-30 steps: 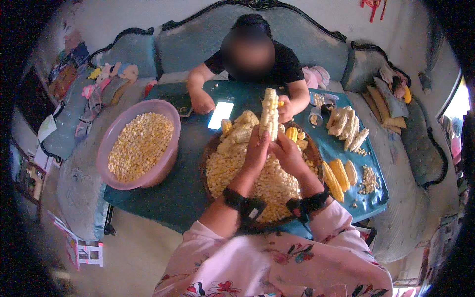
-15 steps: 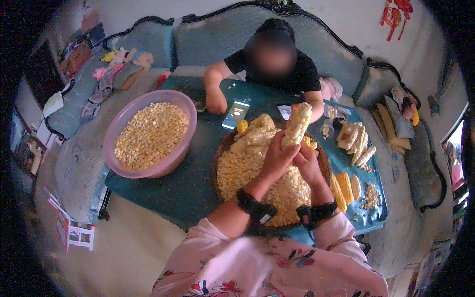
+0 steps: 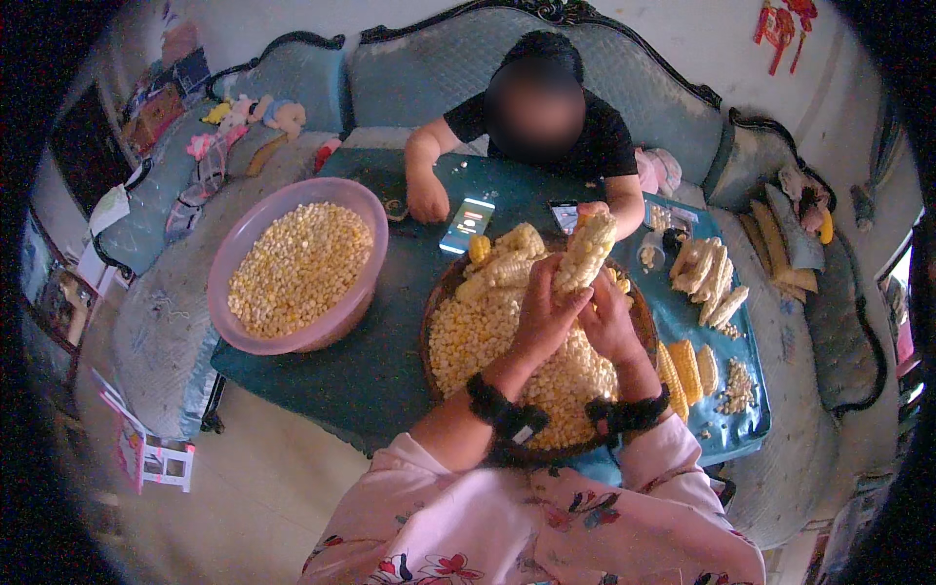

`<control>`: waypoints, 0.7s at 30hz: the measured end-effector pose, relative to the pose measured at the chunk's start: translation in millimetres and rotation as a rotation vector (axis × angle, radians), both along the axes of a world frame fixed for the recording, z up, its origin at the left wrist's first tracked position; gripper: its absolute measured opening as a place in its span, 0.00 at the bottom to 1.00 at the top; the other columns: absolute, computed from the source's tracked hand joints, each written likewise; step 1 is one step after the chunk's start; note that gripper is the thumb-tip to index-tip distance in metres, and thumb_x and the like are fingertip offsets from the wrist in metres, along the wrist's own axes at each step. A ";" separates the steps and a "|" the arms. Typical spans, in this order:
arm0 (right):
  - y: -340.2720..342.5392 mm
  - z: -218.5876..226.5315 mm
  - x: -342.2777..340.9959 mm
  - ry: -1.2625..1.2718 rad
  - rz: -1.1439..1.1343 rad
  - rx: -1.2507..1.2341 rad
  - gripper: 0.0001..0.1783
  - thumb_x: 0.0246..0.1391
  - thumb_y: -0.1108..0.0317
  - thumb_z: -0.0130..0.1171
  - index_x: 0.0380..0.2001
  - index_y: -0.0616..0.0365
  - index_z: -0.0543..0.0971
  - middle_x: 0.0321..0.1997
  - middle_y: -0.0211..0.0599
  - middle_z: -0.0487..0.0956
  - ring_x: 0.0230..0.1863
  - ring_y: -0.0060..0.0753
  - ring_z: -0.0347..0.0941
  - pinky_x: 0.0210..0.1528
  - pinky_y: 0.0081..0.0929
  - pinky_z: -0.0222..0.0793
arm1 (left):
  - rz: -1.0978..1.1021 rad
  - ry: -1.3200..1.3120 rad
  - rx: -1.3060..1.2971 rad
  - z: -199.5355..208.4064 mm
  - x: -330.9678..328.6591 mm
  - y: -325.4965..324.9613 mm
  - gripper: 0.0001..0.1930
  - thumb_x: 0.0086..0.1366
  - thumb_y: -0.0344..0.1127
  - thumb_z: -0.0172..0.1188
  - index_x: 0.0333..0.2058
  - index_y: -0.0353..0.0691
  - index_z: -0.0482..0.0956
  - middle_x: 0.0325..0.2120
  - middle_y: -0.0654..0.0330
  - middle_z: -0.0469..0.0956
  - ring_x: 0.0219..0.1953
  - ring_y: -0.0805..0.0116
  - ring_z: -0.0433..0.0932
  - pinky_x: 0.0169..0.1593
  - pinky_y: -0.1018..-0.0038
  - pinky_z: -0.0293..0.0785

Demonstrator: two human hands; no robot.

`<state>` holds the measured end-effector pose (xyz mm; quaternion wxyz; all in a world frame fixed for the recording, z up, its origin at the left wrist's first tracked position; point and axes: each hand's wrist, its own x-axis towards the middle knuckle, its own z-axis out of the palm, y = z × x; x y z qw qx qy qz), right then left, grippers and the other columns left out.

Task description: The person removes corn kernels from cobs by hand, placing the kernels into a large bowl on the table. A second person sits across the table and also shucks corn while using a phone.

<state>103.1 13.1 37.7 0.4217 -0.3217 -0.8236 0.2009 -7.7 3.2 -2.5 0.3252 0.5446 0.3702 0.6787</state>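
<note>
A pale ear of corn (image 3: 587,252) stands tilted up above the round basket (image 3: 425,336), its lower end gripped between my hands. My left hand (image 3: 542,307) wraps its fingers around the ear from the left. Close against it, my right hand (image 3: 608,322) holds the base from the right, with its fingertips partly hidden. Beneath both hands, loose corn kernels (image 3: 478,341) fill the basket. Several pale ears (image 3: 512,265) lie at its far side, with a yellow ear (image 3: 479,250) among them.
A pink basin (image 3: 222,292) of kernels stands at the left. Phones (image 3: 467,225) lie on the green-covered table (image 3: 322,390). Across it sits a person (image 3: 609,146) in black. Bare cobs (image 3: 710,278), yellow ears (image 3: 685,370) and a small kernel pile (image 3: 738,386) are at the right.
Both hands stay around the ear over the basket, with only slight shifts of the fingers. The whole view has moved a little.
</note>
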 end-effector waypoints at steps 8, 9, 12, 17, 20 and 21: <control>0.0 -7.1 0.5 0.071 0.065 -0.109 0.21 0.47 0.73 0.41 0.48 0.63 0.62 0.46 0.52 0.66 0.49 0.52 0.61 0.52 0.34 0.55 | -0.075 -0.144 -0.046 9.8 2.2 -4.4 0.26 0.54 0.41 0.56 0.48 0.35 0.58 0.40 0.55 0.65 0.42 0.65 0.65 0.46 0.71 0.63; 0.0 -7.8 0.9 0.083 0.069 -0.129 0.21 0.46 0.73 0.42 0.47 0.64 0.63 0.46 0.52 0.66 0.49 0.52 0.61 0.52 0.34 0.55 | -0.062 -0.150 -0.061 9.7 3.0 -5.9 0.27 0.54 0.41 0.55 0.48 0.35 0.57 0.40 0.55 0.65 0.42 0.65 0.65 0.46 0.71 0.64; 2.2 -6.2 0.2 0.078 0.070 -0.144 0.21 0.45 0.73 0.44 0.47 0.64 0.64 0.46 0.52 0.67 0.48 0.51 0.62 0.51 0.34 0.56 | -0.068 -0.181 -0.052 7.0 0.5 -3.5 0.27 0.54 0.39 0.56 0.49 0.35 0.56 0.41 0.56 0.65 0.42 0.68 0.65 0.46 0.72 0.64; 15.5 0.0 -0.5 -0.007 0.129 0.021 0.24 0.42 0.73 0.49 0.47 0.66 0.63 0.40 0.53 0.67 0.43 0.54 0.63 0.45 0.37 0.61 | -0.043 -0.228 -0.042 5.2 0.8 -1.6 0.30 0.52 0.34 0.57 0.50 0.36 0.52 0.42 0.57 0.64 0.44 0.69 0.65 0.47 0.73 0.64; 18.7 4.0 -6.4 -0.070 0.143 0.046 0.25 0.43 0.72 0.49 0.48 0.66 0.60 0.39 0.54 0.67 0.38 0.57 0.66 0.39 0.40 0.64 | -0.046 -0.247 -0.091 4.5 -5.6 -2.2 0.33 0.55 0.36 0.56 0.54 0.35 0.46 0.45 0.56 0.61 0.47 0.68 0.63 0.50 0.73 0.62; 17.8 3.6 -10.2 -0.026 0.149 0.039 0.25 0.44 0.72 0.49 0.48 0.66 0.60 0.39 0.54 0.67 0.38 0.57 0.66 0.39 0.41 0.64 | -0.057 -0.273 -0.067 3.4 -7.1 -1.2 0.33 0.55 0.37 0.55 0.54 0.35 0.46 0.46 0.56 0.61 0.48 0.68 0.62 0.51 0.72 0.60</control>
